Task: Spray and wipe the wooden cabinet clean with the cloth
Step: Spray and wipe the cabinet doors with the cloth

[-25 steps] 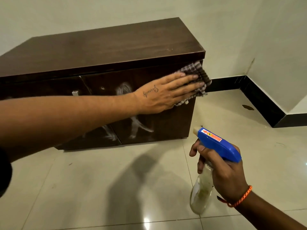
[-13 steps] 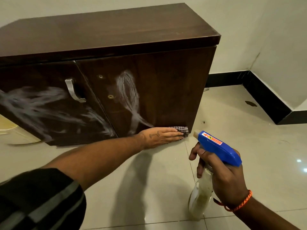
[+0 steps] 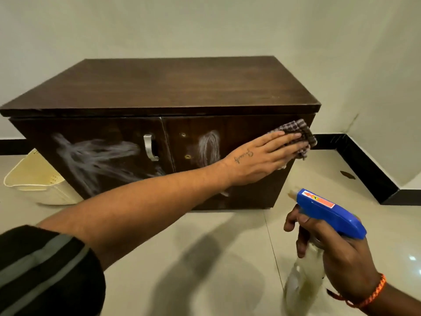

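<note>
A dark wooden cabinet [image 3: 173,87] with two front doors stands on the tiled floor against the wall. White spray streaks [image 3: 95,153] cover the left door, and a smaller streak marks the right door. My left hand [image 3: 262,156] lies flat on a checked cloth [image 3: 298,137], pressing it against the upper right corner of the right door. My right hand [image 3: 335,254] grips a clear spray bottle [image 3: 303,281] with a blue trigger head [image 3: 328,210], held low at the right, nozzle pointing toward the cabinet.
A metal handle [image 3: 150,147] sticks out of the left door. A cream plastic bin [image 3: 38,179] lies on the floor left of the cabinet. Black skirting [image 3: 364,163] runs along the wall corner at right. A dark spot [image 3: 347,174] marks the floor.
My left hand has swept the cloth from the bottom right edge of the right door up to its top right corner. The view has shifted. The spray bottle stays in my right hand.
</note>
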